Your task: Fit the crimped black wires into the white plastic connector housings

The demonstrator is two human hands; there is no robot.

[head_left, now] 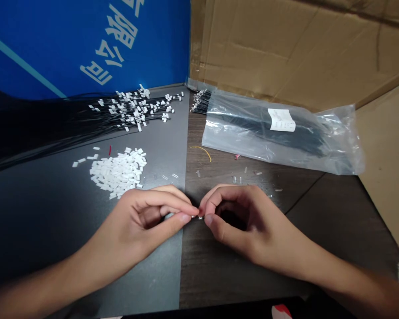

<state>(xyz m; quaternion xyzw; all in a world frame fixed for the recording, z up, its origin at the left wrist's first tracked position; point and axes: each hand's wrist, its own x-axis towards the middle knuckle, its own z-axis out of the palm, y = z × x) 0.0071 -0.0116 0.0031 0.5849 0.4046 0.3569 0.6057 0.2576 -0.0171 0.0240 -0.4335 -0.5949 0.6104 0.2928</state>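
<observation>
2 hands: mine, bare, fingertips just beside each other; clock directions below run from that meeting point, with 12 away from me.
Left hand (133, 226): thumb and fingertips pinching at the tiny shiny pieces.
Right hand (266, 230): thumb and forefinger curled into a ring, tips pinching at the same spot.
Tiny shiny pieces (200, 217): at the clock's centre, between my fingertips; mostly hidden, too small to identify.
Black wire (302, 195): thin, single, running out behind my right hand between 2 and 3 o'clock; I cannot tell whether I hold its end.
White sleeves (119, 173): loose heap, 10 o'clock, a few strays at its far left.
Red strip (110, 150): 10 o'clock, just beyond the heap.
Wire bundle (133, 108): black, white pieces on the ends, 11 o'clock.
Yellow strand (204, 153): curved, 12 o'clock.
Plastic bag (239, 128): clear, black wires inside, bright ends protruding, 1 o'clock; white label (281, 119) on top.
Clear tubes (234, 179): scattered, 11 to 2 o'clock.
Cardboard (269, 48): upright, behind the bag, 1 o'clock.
</observation>
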